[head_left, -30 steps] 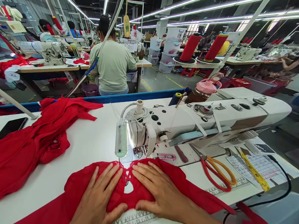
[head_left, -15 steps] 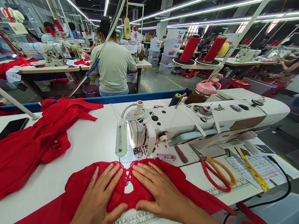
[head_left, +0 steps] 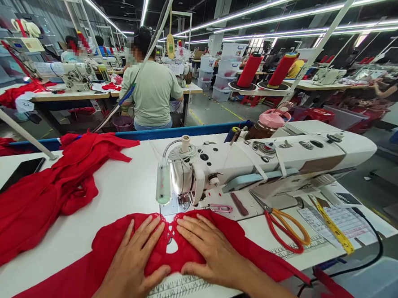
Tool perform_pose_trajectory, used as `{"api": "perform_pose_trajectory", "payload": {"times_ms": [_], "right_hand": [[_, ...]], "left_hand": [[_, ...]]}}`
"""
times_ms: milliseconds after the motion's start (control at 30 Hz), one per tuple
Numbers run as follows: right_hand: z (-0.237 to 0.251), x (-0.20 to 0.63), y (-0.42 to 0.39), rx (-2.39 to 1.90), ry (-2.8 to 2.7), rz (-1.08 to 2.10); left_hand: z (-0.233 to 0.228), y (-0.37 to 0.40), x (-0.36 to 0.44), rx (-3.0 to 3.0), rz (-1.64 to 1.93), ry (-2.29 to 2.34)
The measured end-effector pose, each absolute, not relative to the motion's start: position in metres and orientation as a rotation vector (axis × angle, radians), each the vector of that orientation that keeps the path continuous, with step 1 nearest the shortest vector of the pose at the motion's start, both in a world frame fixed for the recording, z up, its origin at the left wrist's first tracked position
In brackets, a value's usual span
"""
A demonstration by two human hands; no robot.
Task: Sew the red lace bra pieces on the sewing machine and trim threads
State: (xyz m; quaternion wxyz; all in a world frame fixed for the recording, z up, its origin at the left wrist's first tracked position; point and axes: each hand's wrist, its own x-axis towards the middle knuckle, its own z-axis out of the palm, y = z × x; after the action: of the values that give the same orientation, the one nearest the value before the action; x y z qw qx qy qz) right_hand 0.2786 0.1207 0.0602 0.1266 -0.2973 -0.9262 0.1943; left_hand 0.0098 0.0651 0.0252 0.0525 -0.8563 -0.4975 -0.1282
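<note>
Both hands flat, fingers spread, grip on nothing: left hand (head_left: 134,264) and right hand (head_left: 213,253) pin red lace piece (head_left: 169,250) to worktop (head_left: 122,193); likely soft, light, snag-prone, best handled by its solid edges

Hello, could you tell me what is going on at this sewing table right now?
A person presses both hands flat on a red lace piece lying on the table just in front of the sewing machine. The left hand and right hand sit on either side of an opening in the lace, fingers spread. More red fabric is heaped to the left, scissors lie to the right. Another person sits ahead.
</note>
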Motion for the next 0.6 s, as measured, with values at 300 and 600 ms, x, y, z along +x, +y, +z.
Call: {"api": "perform_pose_trajectory", "payload": {"times_ms": [300, 600], "right_hand": [[0.059, 0.285, 0.141, -1.237, -2.396, -0.185], [0.064, 0.275, 0.075, -0.866, -2.449, -0.133]], "left_hand": [[0.039, 0.069, 0.019, -2.534, -0.435, -1.614], [0.070, 0.089, 0.043, -2.789, -0.607, -1.538]]}}
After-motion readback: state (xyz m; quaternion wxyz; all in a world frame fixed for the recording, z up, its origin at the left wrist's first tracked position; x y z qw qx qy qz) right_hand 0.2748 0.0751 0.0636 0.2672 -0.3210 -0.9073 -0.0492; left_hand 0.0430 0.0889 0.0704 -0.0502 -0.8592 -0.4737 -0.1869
